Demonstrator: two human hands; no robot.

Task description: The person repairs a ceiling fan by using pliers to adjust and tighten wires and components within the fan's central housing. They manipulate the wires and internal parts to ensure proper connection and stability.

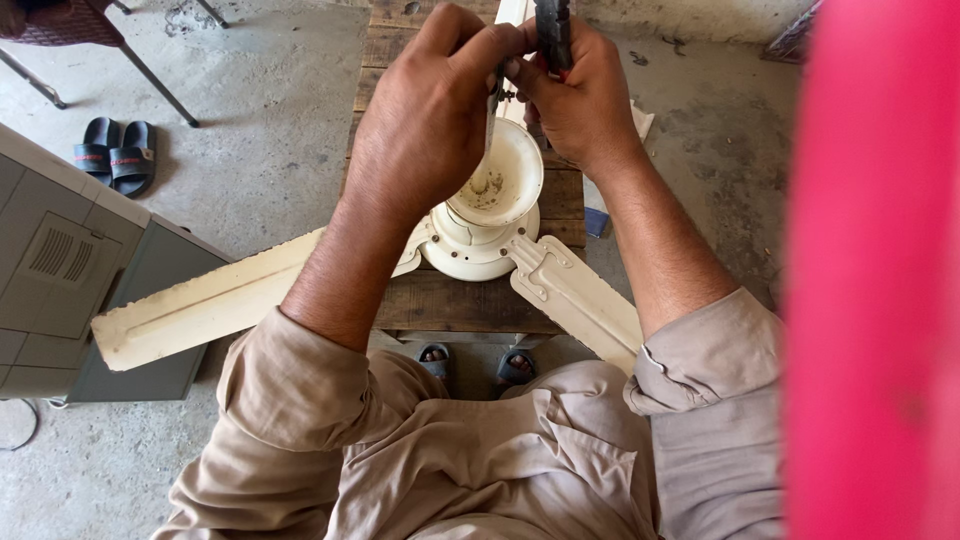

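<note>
A cream ceiling fan [480,235] lies on a wooden bench [440,300], its cup-shaped canopy [500,185] open upward and its blades spread out left [200,305] and right [580,295]. My left hand [430,115] is raised above the fan, fingers pinched around a thin metal part. My right hand [580,95] is closed around a dark-handled tool [553,30] held upright, touching the left hand's fingertips. What lies between the fingers is hidden.
A grey cabinet [70,270] stands at the left. A pair of dark sandals [115,155] lies on the concrete floor beside chair legs [150,75]. A red blurred shape [875,270] fills the right edge. My sandalled feet [475,362] show under the bench.
</note>
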